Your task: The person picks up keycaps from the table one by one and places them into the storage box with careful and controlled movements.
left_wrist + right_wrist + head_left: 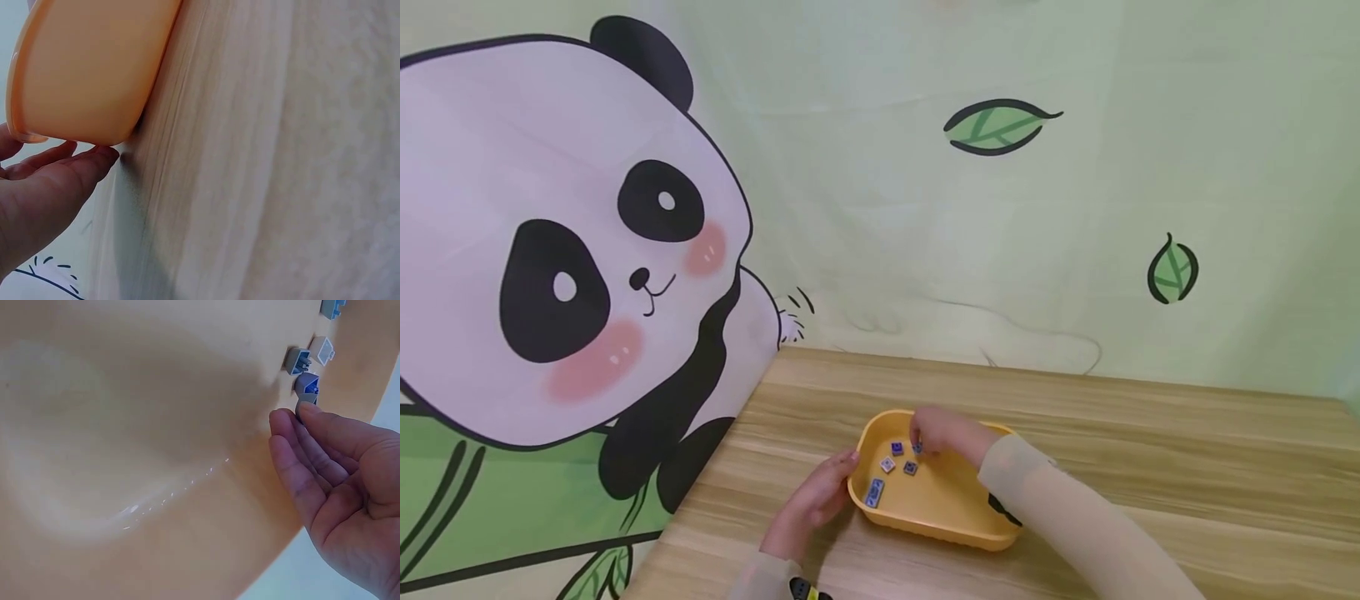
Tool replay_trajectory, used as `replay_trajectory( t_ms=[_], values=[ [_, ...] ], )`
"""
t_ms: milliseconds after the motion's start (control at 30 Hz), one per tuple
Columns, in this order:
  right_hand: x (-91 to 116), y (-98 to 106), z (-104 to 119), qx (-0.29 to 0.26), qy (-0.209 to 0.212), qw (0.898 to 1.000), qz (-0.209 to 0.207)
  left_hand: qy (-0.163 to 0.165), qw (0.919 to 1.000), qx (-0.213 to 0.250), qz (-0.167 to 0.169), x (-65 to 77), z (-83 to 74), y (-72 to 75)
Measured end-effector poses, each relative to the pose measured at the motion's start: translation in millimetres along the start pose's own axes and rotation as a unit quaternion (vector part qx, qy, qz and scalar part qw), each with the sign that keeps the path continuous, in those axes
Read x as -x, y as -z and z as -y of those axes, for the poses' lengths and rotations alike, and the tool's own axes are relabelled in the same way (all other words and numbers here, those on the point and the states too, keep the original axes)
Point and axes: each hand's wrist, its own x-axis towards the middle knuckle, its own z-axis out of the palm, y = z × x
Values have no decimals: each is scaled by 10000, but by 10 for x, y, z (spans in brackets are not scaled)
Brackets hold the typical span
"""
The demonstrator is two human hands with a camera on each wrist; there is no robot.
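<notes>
A yellow-orange plastic tray [940, 508] rests on the wooden table, with small keycaps lying in its left part. My left hand [820, 493] touches the tray's left end from outside; in the left wrist view its rather straight fingers [87, 167] lie against the outer wall. Reaching inside, my right hand [946, 428] pinches a small grey keycap [305, 400] between thumb and fingertips. Beside that lie a blue-violet keycap [305, 382], a dark grey keycap [296, 361] and a white keycap [322, 349], hollow sides showing. A longer blue-grey keycap [875, 493] lies by the left wall.
The wooden table [1150, 467] extends to both sides of the tray. Behind it hangs a pale green cloth [865, 167] printed with leaves and a large panda [572, 233]. Dark bands sit at both wrists.
</notes>
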Motion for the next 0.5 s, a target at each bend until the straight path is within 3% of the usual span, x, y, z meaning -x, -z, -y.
replay_trajectory(
  t_ms=[267, 500],
  values=[
    [-42, -57, -3, -35, 120, 9999, -22, -40, 10000, 3, -65, 17, 33, 15],
    [-50, -109, 12, 280, 160, 9994, -84, -68, 9999, 16, -107, 10, 28, 16]
  ],
)
